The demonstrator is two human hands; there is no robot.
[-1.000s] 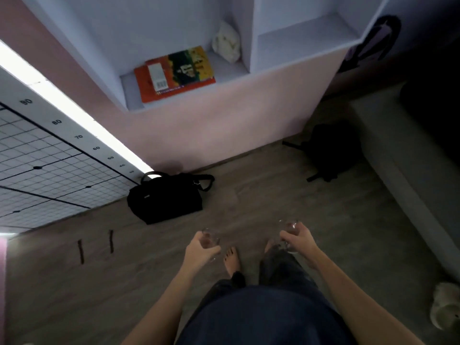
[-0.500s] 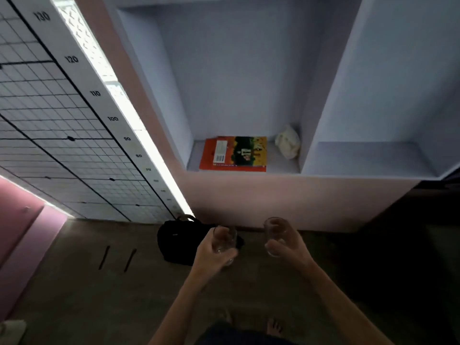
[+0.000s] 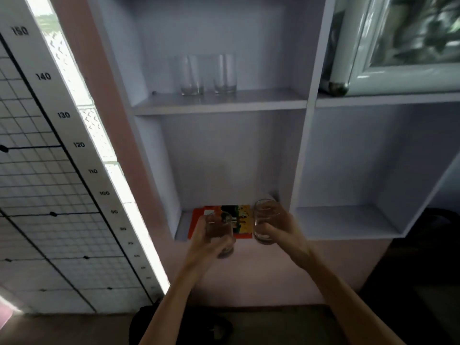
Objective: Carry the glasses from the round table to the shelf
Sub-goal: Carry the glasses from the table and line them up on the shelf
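A pale lilac wooden shelf unit [image 3: 219,105] holds two clear empty drinking glasses [image 3: 191,75] upright, side by side, on its upper left board. On the lower left board lies a flat orange-and-yellow book [image 3: 242,216]. A white-framed picture [image 3: 398,46] stands upper right.

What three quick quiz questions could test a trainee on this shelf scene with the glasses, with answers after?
1. How many glasses already stand on the upper shelf board?
2. True or false: the left hand is empty.
3. What lies on the lower shelf behind the held glasses: a book, a plate or a towel?

Key:
1. Two, one glass beside another glass.
2. False; it holds a glass, as the right hand holds its own glass.
3. A colourful book.
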